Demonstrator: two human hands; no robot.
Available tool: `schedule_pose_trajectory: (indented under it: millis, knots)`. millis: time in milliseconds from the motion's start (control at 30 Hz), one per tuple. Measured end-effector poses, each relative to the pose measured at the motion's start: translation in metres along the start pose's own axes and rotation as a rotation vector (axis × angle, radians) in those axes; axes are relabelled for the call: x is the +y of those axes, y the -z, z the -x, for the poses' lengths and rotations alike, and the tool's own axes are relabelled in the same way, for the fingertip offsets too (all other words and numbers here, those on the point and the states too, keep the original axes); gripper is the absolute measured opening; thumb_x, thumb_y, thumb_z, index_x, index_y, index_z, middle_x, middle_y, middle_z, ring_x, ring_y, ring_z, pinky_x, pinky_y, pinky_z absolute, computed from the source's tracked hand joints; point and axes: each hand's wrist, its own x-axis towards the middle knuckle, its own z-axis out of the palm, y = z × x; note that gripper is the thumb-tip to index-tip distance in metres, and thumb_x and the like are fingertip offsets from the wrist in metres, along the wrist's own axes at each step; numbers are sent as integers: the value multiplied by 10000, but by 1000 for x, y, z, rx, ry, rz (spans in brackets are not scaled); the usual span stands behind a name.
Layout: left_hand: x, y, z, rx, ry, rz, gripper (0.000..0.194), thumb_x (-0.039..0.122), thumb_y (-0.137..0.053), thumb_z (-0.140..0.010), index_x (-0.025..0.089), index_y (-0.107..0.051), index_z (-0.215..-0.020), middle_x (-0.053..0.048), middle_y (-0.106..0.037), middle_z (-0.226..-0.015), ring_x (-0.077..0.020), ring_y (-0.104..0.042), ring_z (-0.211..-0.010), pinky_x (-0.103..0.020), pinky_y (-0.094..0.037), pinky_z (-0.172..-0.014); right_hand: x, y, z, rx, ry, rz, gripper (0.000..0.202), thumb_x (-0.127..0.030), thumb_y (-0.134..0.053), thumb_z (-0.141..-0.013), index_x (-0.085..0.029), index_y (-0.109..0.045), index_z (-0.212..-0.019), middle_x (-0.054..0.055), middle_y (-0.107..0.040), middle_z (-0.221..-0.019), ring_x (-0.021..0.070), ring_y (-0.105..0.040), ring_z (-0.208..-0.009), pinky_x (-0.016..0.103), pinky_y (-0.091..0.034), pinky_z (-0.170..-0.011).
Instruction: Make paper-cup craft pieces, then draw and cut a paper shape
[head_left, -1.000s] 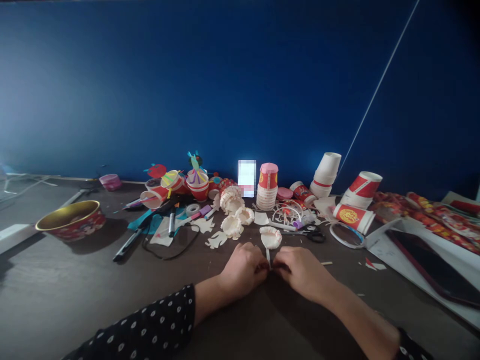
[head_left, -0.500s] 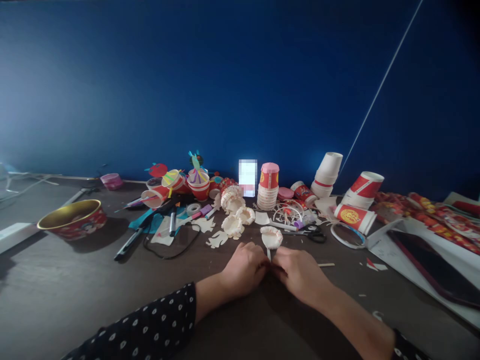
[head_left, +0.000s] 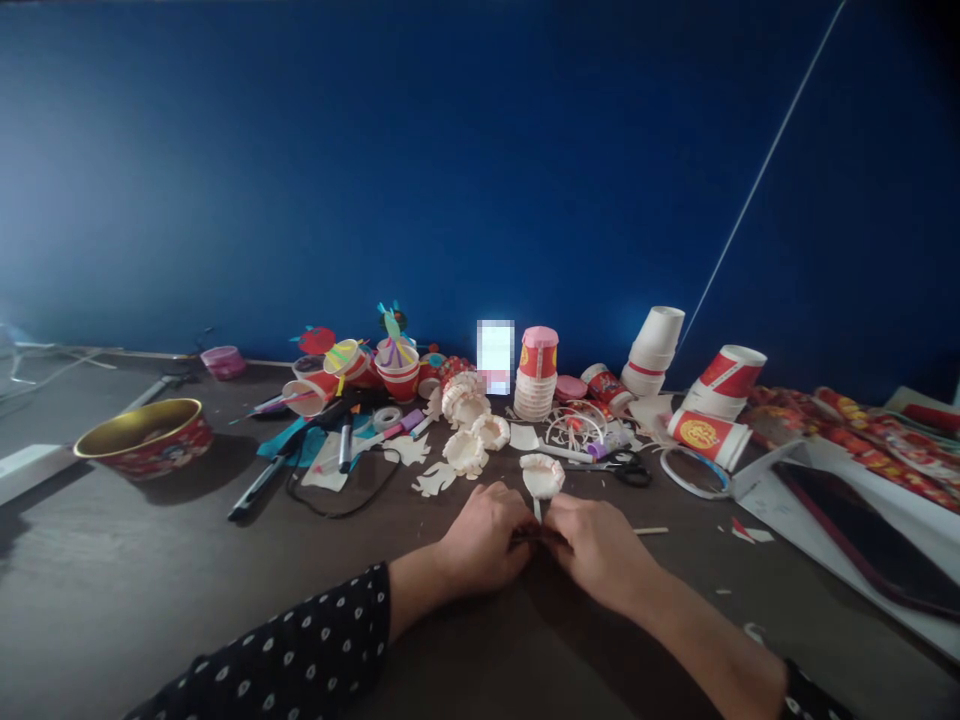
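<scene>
Close together at the front middle of the table, my left hand (head_left: 486,532) and my right hand (head_left: 596,545) both have their fingers curled in and pinched. A round white paper piece (head_left: 541,474) with a crimped rim stands just beyond them. From it a narrow white strip (head_left: 537,508) runs down between my fingertips, where its lower end is hidden. My right fingers are closed at that strip. What my left fingers pinch is hidden behind the knuckles. Farther back lie similar crimped white paper pieces (head_left: 465,452) and cut scraps (head_left: 435,478).
Black-handled scissors (head_left: 637,470) and a thin stick (head_left: 651,531) lie right of centre. Stacked paper cups (head_left: 538,370) stand behind. A phone (head_left: 862,535) rests in a white tray at right. At left are a gold-lined bowl (head_left: 146,445), markers (head_left: 346,443) and a black cord (head_left: 330,513).
My fingers have shifted slightly at the strip, and a thin gap now shows between the two hands. The objects around them stay where they were.
</scene>
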Motion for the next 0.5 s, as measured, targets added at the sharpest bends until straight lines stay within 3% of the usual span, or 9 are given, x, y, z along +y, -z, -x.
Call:
schedule_pose_trajectory:
  millis: [267, 500]
  knots:
    - [-1, 5, -2, -29, -110, -62, 126, 210, -593, -690, 200, -680, -780, -38, -582, -844, -196, -478, -835, -303, -388, -756, 0, 3, 0, -32, -14, 2, 150, -194, -517, -819, -184, -634, -726, 23, -644, -772, 143, -598, -688, 253, -282, -552]
    - [3, 7, -1, -30, -143, -104, 268, 202, -570, -701, 257, -695, -931, -46, -571, -869, -207, -464, -840, -315, -389, -743, 1, 2, 1, -22, -8, -16, 106, -178, -528, -794, -184, -630, -765, 31, -653, -802, 157, -602, -714, 251, -295, -566]
